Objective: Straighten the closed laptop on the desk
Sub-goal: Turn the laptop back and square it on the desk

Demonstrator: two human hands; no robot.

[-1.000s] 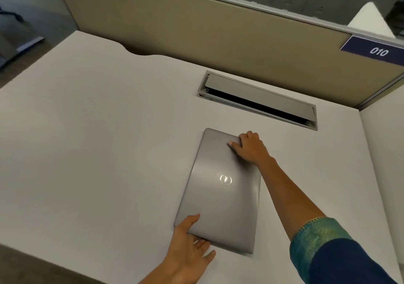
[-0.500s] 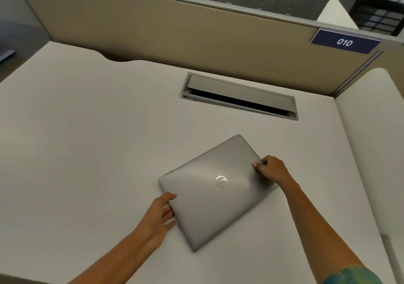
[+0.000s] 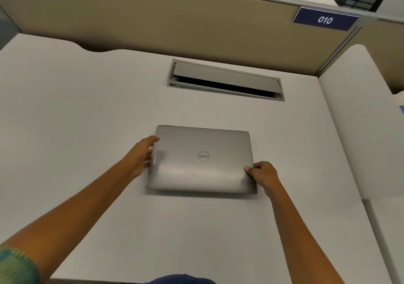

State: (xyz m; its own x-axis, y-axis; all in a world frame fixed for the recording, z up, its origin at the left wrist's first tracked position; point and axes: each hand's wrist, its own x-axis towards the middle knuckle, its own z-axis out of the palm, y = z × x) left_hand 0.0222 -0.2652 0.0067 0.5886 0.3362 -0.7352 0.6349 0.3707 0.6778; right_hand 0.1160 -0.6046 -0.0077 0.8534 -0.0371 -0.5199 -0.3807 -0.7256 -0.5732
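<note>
A closed grey laptop (image 3: pixel 202 160) with a round logo on its lid lies flat in the middle of the white desk (image 3: pixel 76 113). Its long edges run roughly parallel to the desk's front edge and to the cable slot behind it. My left hand (image 3: pixel 142 154) grips the laptop's left edge, thumb on the lid and fingers under the side. My right hand (image 3: pixel 262 174) holds the near right corner, thumb on top.
A recessed cable tray (image 3: pixel 226 80) with a half-open flap sits behind the laptop. A beige partition (image 3: pixel 153 19) with a blue "010" sign (image 3: pixel 325 19) closes the back. A second white desk (image 3: pixel 360 120) adjoins on the right.
The laptop has turned from standing lengthwise, through a diagonal, to lying square with the desk. My left hand moved to its left edge, my right hand to the near right corner.
</note>
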